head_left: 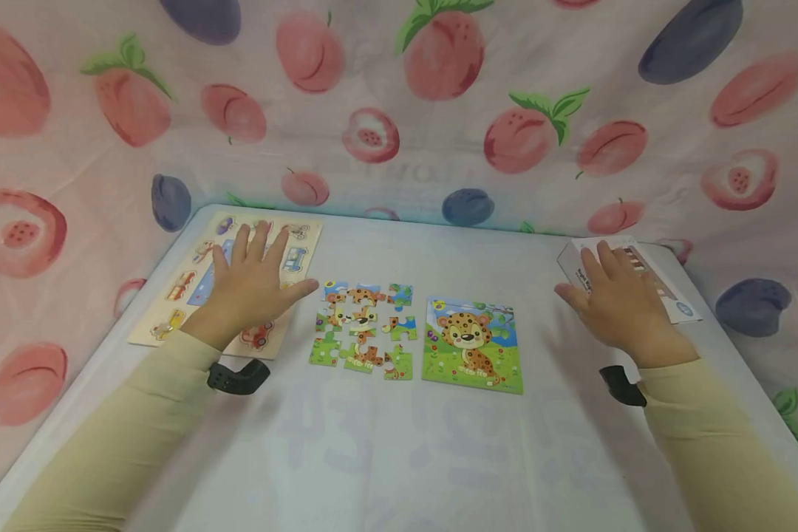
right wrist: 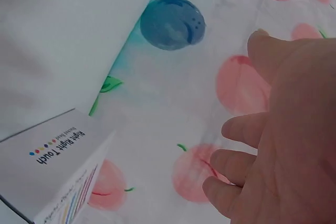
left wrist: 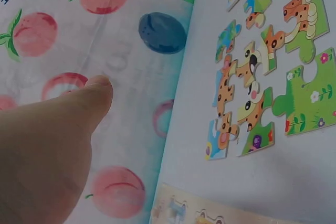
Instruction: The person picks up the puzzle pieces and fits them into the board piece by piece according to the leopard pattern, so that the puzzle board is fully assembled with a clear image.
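My left hand (head_left: 253, 288), fingers spread, is over a wooden vehicle puzzle board (head_left: 133, 334) at the table's left and holds nothing. On the right, my right hand (head_left: 617, 307) hangs with fingers apart near a white box (head_left: 685, 309), its palm bare in the right wrist view. Between the hands lie several leopard jigsaw pieces (head_left: 362, 325), set close with gaps among them. Just right of them is a square leopard picture (head_left: 473, 347), whole and flat. The left wrist view shows the jigsaw pieces (left wrist: 304, 98) beyond my left thumb (left wrist: 97, 98).
A white-covered table (head_left: 399, 458) carries everything. Behind it and along its sides hangs a cloth (head_left: 372, 66) printed with peaches and plums. The box (right wrist: 47, 156) has printed lettering on its side. A black strap (head_left: 239, 377) is at my left wrist.
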